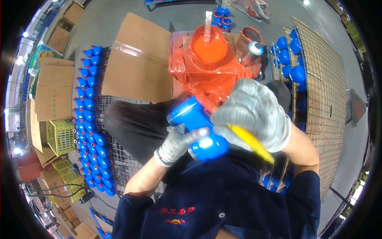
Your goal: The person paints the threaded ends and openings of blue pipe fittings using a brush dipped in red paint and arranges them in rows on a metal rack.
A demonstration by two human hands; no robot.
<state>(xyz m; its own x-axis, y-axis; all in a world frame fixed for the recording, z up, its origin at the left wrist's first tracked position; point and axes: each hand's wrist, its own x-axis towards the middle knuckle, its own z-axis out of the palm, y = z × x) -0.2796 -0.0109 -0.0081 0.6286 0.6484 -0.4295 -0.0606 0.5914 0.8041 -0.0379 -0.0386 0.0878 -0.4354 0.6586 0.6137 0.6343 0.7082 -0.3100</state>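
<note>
My gloved left hand [178,144] is closed on a glossy blue pipe fitting [190,113], held tilted above my lap. The fitting has a threaded end at its upper left and a rounded body lower right. My gloved right hand [254,113] is closed around a brush with a yellow handle [251,142], its handle end sticking out toward my body. The brush's tip lies near the fitting's far side, blurred and partly hidden by the glove. Beyond both hands stands an orange tub [215,47] of bright orange paint, with a paint-smeared flat stick [207,28] in it.
Orange-stained plastic sheeting [207,79] lies under the tub. A spray can [252,51] and a stained pot [250,36] stand beside it. Left are a cardboard sheet [139,59] and rows of blue fittings [91,115]; right, a wire rack [322,91] with more blue parts.
</note>
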